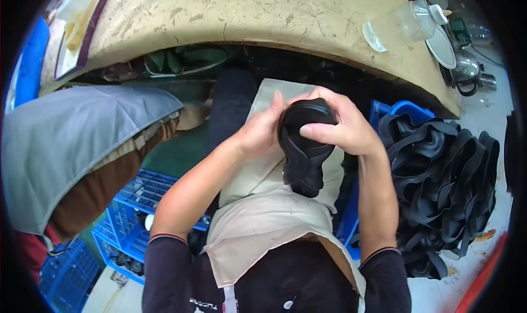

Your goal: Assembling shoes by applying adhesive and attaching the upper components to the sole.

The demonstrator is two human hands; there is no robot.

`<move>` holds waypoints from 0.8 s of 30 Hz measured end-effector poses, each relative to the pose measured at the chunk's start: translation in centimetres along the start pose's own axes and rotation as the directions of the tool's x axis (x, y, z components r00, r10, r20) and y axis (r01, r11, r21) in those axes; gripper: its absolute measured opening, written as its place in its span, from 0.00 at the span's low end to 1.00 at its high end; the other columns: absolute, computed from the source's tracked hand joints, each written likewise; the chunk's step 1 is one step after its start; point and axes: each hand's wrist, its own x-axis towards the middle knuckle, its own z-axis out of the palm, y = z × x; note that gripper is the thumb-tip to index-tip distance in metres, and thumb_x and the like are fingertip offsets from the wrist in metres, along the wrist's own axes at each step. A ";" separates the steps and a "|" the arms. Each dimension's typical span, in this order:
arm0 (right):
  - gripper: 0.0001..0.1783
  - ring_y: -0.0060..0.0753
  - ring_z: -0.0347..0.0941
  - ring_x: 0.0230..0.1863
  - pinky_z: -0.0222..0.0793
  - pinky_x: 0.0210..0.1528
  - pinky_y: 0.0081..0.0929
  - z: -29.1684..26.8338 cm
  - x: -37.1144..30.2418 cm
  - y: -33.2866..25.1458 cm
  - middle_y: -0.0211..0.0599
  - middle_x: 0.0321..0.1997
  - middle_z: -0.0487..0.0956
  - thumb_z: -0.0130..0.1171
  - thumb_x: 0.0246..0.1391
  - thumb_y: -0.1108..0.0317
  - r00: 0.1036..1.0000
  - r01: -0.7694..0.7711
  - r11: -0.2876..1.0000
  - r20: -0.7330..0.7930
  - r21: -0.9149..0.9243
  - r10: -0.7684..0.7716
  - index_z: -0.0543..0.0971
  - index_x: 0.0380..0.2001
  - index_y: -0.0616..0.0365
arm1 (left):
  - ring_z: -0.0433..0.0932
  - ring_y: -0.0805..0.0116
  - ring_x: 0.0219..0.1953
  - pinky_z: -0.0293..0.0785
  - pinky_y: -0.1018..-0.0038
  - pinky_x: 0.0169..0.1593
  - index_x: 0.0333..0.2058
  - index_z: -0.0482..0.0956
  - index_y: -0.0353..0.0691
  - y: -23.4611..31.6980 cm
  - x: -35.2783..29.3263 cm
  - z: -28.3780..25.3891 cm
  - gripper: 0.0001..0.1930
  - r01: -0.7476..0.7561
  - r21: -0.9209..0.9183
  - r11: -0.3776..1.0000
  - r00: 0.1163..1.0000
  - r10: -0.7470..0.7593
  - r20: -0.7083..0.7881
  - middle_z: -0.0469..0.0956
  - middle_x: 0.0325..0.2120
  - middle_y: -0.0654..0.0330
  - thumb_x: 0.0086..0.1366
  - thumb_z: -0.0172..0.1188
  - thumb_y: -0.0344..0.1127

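Observation:
A black, glossy shoe upper (303, 165) is held above my lap, its rounded end up and its narrower end hanging toward me. My left hand (258, 129) grips its left edge, thumb pointing up along the side and the other fingers hidden behind it. With my right hand (351, 123) I hold the upper right part; the thumb presses on the front face while the fingers wrap over the top and behind. Beneath it, a beige apron (263, 209) covers my lap.
To the right, several similar black pieces (439, 187) are heaped by a blue crate (351, 214). Ahead stands a stained worktable (247, 14) with a clear plastic bottle (409, 22). Blue crates (123, 225) and a grey cloth (82, 143) over brown material are on the left.

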 end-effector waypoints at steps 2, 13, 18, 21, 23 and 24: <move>0.23 0.33 0.77 0.42 0.71 0.51 0.26 0.6 -2.4 0.7 0.40 0.45 0.82 0.62 0.49 0.63 0.960 -0.270 0.957 -0.046 0.101 0.276 0.78 0.48 0.63 | 0.77 0.71 0.43 0.73 0.75 0.49 0.48 0.80 0.32 -2.6 -1.0 -2.4 0.33 0.153 -0.041 0.987 0.984 -0.156 -0.080 0.82 0.42 0.56 0.75 0.46 0.61; 0.26 0.36 0.79 0.44 0.73 0.52 0.27 1.2 -6.9 3.5 0.47 0.49 0.83 0.56 0.51 0.68 0.873 -0.229 0.875 -0.307 0.427 0.379 0.77 0.54 0.70 | 0.69 0.76 0.29 0.67 0.80 0.35 0.38 0.84 0.34 -7.5 -2.8 -4.6 0.11 0.095 0.662 0.744 0.951 0.128 -0.280 0.79 0.34 0.62 0.72 0.60 0.37; 0.32 0.43 0.79 0.47 0.74 0.54 0.31 -0.1 -8.0 4.3 0.53 0.53 0.81 0.57 0.50 0.62 0.903 -0.242 0.870 -0.229 0.429 0.364 0.75 0.57 0.70 | 0.68 0.77 0.26 0.66 0.81 0.32 0.34 0.85 0.34 -9.4 -3.1 -3.8 0.03 -0.217 0.617 0.757 0.876 0.429 -0.218 0.78 0.30 0.64 0.64 0.66 0.27; 0.29 0.39 0.79 0.45 0.73 0.53 0.29 0.6 -7.7 4.6 0.50 0.50 0.82 0.57 0.52 0.64 0.890 -0.245 0.880 -0.265 0.408 0.371 0.76 0.56 0.70 | 0.68 0.77 0.26 0.67 0.81 0.32 0.34 0.85 0.33 -7.9 -1.4 -2.3 0.03 -0.231 0.631 0.741 0.871 0.446 -0.205 0.77 0.28 0.64 0.63 0.66 0.26; 0.25 0.36 0.79 0.44 0.72 0.51 0.27 1.2 -7.0 4.6 0.46 0.47 0.83 0.57 0.53 0.67 0.883 -0.242 0.891 -0.294 0.383 0.366 0.78 0.54 0.69 | 0.68 0.78 0.25 0.67 0.82 0.31 0.35 0.85 0.31 -6.7 -0.3 -1.4 0.03 -0.252 0.650 0.717 0.860 0.474 -0.190 0.77 0.26 0.65 0.63 0.66 0.25; 0.25 0.36 0.79 0.44 0.72 0.51 0.27 1.3 -6.7 4.5 0.46 0.47 0.83 0.57 0.53 0.67 0.882 -0.245 0.891 -0.294 0.382 0.369 0.78 0.54 0.69 | 0.68 0.78 0.25 0.67 0.82 0.31 0.35 0.85 0.31 -6.6 -0.1 -1.3 0.03 -0.251 0.648 0.719 0.861 0.472 -0.191 0.77 0.26 0.65 0.63 0.66 0.25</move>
